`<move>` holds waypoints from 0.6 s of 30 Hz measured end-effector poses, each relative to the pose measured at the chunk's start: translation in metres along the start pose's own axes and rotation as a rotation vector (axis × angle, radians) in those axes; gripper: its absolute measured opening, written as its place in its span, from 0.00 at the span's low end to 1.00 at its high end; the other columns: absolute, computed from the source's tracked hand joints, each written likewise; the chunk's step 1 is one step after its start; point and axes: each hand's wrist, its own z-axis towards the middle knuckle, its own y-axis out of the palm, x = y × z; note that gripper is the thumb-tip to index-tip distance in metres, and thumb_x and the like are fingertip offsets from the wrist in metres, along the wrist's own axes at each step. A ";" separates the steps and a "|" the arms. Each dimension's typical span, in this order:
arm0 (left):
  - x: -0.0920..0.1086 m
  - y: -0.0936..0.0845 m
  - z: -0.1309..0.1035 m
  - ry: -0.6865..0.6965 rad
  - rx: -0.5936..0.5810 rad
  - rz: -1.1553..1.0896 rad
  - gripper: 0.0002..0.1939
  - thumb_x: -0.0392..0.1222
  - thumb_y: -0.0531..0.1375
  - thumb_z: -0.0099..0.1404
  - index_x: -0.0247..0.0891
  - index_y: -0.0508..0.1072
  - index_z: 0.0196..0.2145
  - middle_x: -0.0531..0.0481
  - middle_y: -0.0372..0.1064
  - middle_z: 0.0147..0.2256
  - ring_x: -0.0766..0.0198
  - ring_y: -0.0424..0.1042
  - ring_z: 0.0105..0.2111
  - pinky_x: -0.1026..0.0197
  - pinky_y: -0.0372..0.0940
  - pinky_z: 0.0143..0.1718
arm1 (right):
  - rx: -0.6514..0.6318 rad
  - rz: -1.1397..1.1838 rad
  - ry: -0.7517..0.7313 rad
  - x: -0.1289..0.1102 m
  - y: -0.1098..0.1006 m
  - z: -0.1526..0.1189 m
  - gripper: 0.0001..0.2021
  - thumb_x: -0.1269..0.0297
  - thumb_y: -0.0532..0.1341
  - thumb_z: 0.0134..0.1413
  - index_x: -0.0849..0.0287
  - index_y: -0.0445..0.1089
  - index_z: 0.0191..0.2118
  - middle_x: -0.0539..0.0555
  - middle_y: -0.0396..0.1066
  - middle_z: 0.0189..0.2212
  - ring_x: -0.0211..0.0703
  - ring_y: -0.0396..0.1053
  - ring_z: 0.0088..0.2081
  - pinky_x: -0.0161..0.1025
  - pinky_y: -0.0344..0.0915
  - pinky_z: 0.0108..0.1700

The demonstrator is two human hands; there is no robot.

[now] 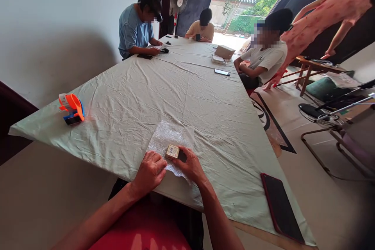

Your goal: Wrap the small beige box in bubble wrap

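A small cream-coloured box (172, 151) with a printed label and barcode lies on a sheet of bubble wrap (168, 133) close to the table's near edge. My right hand (189, 164) grips the box from its right side, thumb and fingers around it. Just left of the box, my left hand (150, 168) is closed at the near left edge of the bubble wrap, its fingertips partly hidden. The sheet is spread flat under and beyond the box.
An orange and blue tape dispenser (73, 109) stands at the table's left. A red-edged phone (281, 207) lies near the right corner. Farther off are another phone (222, 72) and an open carton (224, 52). Several people sit or stand around the cloth-covered table (131, 97).
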 end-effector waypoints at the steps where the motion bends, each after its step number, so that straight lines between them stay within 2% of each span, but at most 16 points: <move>1: 0.000 0.000 0.002 0.000 0.010 -0.005 0.08 0.28 0.58 0.60 0.41 0.69 0.31 0.50 0.68 0.32 0.57 0.66 0.37 0.51 0.64 0.46 | -0.003 -0.007 -0.001 0.000 -0.001 0.000 0.19 0.65 0.68 0.50 0.53 0.73 0.50 0.55 0.76 0.47 0.52 0.71 0.50 0.50 0.65 0.55; 5: 0.000 0.001 0.010 0.000 0.053 0.002 0.06 0.30 0.58 0.61 0.40 0.70 0.32 0.48 0.69 0.35 0.58 0.68 0.38 0.52 0.65 0.45 | -0.011 -0.019 -0.004 0.002 -0.002 0.000 0.21 0.68 0.68 0.48 0.53 0.72 0.51 0.55 0.76 0.47 0.53 0.71 0.51 0.51 0.65 0.55; 9: -0.001 0.003 0.018 -0.007 0.038 -0.034 0.06 0.30 0.59 0.62 0.40 0.70 0.32 0.46 0.72 0.46 0.55 0.70 0.46 0.49 0.65 0.50 | -0.023 0.006 -0.035 0.000 -0.004 0.000 0.20 0.67 0.68 0.49 0.54 0.73 0.50 0.55 0.76 0.47 0.52 0.71 0.51 0.51 0.65 0.55; 13: -0.005 0.008 0.024 0.006 0.024 -0.045 0.05 0.32 0.59 0.64 0.40 0.70 0.31 0.42 0.68 0.56 0.50 0.69 0.53 0.43 0.64 0.53 | -0.032 0.005 -0.040 -0.002 -0.006 -0.002 0.25 0.70 0.68 0.47 0.54 0.71 0.54 0.55 0.75 0.49 0.52 0.70 0.52 0.50 0.65 0.55; 18: -0.013 0.017 0.028 0.027 0.012 -0.092 0.06 0.33 0.60 0.64 0.40 0.70 0.30 0.42 0.70 0.56 0.48 0.70 0.53 0.42 0.66 0.52 | -0.051 -0.021 0.003 0.000 -0.008 -0.004 0.26 0.70 0.66 0.47 0.56 0.69 0.56 0.58 0.74 0.50 0.51 0.70 0.52 0.49 0.65 0.56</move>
